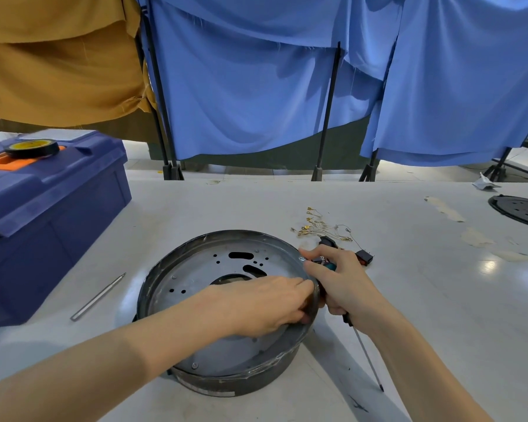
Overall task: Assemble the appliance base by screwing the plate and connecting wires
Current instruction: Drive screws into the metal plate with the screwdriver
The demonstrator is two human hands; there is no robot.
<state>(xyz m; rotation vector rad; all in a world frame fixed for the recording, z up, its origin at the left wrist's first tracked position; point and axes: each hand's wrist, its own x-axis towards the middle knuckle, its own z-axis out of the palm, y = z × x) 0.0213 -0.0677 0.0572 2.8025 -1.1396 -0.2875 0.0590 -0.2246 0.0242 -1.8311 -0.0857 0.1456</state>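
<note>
L hand (269,303) palm-down, fingers hooked over base (226,382) rim; R hand (339,283) in fist round screwdriver (367,356)

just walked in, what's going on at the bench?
A person is working on a round appliance base. The left hand grips its right rim; the right hand holds a screwdriver beside it, tip down toward the table. The wires lie loose beyond the base, not connected.

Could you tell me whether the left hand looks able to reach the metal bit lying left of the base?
Probably yes: the left hand grips only the base rim, and nothing but bare table lies between it and the metal bit.
</note>
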